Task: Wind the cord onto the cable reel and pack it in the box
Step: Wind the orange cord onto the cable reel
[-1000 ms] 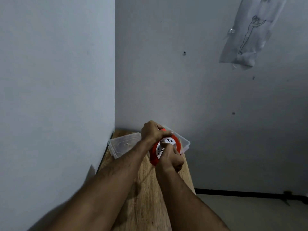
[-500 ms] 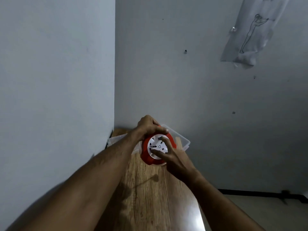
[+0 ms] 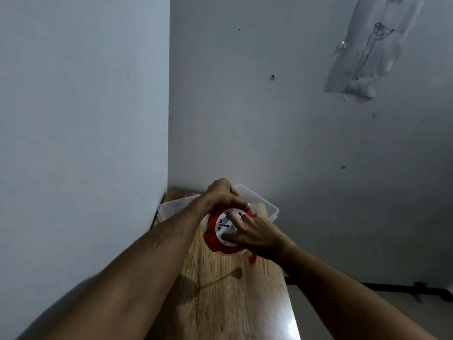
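Note:
The cable reel point(image 3: 212, 238) is red with a white socket face and is held up above the wooden table point(image 3: 220, 298). My left hand point(image 3: 221, 195) grips its top edge from behind. My right hand point(image 3: 255, 233) lies over the white face with the fingers spread on it. A short red piece point(image 3: 252, 259) hangs below the reel at the right. A thin cord shadow runs across the tabletop beneath it. Behind the reel stands the clear plastic box point(image 3: 266, 209), open at the top and partly hidden by my hands.
A clear lid or second clear tray point(image 3: 169, 209) lies to the left of the box by the wall corner. Grey walls close in on the left and back. The table's right edge drops to the floor, where a black strip point(image 3: 382, 289) runs along the wall.
The reel has turned so its white face shows more, and it sits slightly lower and nearer. My right hand has swung round on the face and its forearm now comes in from the right.

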### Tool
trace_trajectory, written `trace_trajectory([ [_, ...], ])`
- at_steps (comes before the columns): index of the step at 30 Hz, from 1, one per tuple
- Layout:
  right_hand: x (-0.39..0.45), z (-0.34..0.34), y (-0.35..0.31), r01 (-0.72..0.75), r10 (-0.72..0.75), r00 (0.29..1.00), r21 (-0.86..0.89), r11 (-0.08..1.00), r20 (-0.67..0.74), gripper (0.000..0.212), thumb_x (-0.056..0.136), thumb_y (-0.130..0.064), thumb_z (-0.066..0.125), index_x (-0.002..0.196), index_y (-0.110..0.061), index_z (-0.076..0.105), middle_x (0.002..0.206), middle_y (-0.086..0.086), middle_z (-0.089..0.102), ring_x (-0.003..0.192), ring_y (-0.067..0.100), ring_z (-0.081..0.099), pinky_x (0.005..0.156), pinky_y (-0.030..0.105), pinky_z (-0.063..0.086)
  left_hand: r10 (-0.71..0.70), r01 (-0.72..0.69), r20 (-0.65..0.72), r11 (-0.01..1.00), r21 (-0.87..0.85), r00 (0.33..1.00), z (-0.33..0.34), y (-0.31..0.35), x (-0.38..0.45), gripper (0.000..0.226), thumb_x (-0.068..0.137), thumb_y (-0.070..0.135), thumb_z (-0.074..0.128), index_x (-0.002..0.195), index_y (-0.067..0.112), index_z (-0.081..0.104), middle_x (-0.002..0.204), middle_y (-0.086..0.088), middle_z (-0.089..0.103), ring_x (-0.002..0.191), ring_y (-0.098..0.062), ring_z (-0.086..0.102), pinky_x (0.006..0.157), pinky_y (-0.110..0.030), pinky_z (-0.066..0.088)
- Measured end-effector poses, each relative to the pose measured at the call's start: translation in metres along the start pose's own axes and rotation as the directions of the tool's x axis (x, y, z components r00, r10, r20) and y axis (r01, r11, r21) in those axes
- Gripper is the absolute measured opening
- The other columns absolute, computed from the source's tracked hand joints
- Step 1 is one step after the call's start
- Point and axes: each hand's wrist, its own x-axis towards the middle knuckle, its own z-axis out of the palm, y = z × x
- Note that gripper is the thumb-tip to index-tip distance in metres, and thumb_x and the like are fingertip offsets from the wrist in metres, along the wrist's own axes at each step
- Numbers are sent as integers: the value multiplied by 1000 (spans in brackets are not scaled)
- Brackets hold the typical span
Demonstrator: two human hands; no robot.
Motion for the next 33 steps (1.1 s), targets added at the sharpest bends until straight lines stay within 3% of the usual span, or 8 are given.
trace_trajectory([
  [4,3,-1,0,-47,48,997,25,999,-54,55,92,-35,70,141,-24,49,140,28,51,107,40,67,72,49,61,10,-10,-35,1000,1,999,-1,-2,0,38,66,45,95,86,14,85,84,-3,81,78,-21,78,74,-34,65],
  [7,5,4,-1,-108,112,991,58,992,-74,62,81,-41,81,136,-30,55,133,23,56,106,39,67,70,48,62,9,-10,-75,1000,-9,997,-4,-3,-1,41,62,49,96,85,16,86,81,1,81,75,-17,78,75,-36,66],
  [14,13,8,-10,-467,503,863,293,834,-56,77,53,-64,90,122,-37,71,112,15,70,86,31,73,61,38,60,-57,27,-218,990,-141,974,-1,-9,1,44,66,47,95,92,13,85,89,-2,82,75,-17,78,80,-39,66],
  [20,15,11,-24,-489,618,779,516,703,-104,61,71,-50,86,127,-31,71,130,12,69,112,31,69,87,45,61,-40,17,-219,994,-107,975,3,-14,-3,51,64,51,95,97,14,84,99,-4,82,76,-12,75,72,-26,61],
  [27,16,10,-38,-507,704,704,628,590,-94,59,82,-46,80,137,-34,64,143,8,60,125,27,62,98,45,57,-58,28,-245,992,-125,968,2,-18,-3,50,66,54,93,96,15,84,97,-3,82,77,-16,76,74,-30,63],
  [30,13,18,-43,-458,807,578,769,445,-123,55,82,-27,85,134,-24,69,140,12,63,116,28,68,90,44,61,-109,38,-281,969,-246,953,0,-18,-3,41,71,50,91,91,16,82,94,-3,82,70,-14,76,61,-26,63],
  [31,10,23,-43,-397,856,488,831,390,-169,46,82,-18,84,127,-18,72,132,11,69,109,24,71,86,42,63,-128,43,-288,957,-286,949,-1,-19,-3,37,71,48,92,88,16,82,93,-4,82,67,-13,76,58,-25,62],
  [33,5,28,-43,-298,967,207,931,209,-151,22,85,-9,78,106,-14,78,105,4,78,86,15,75,72,38,65,-173,59,-288,929,-365,942,-3,-21,-4,37,70,43,93,88,13,82,90,-6,82,67,-16,77,61,-29,64],
])
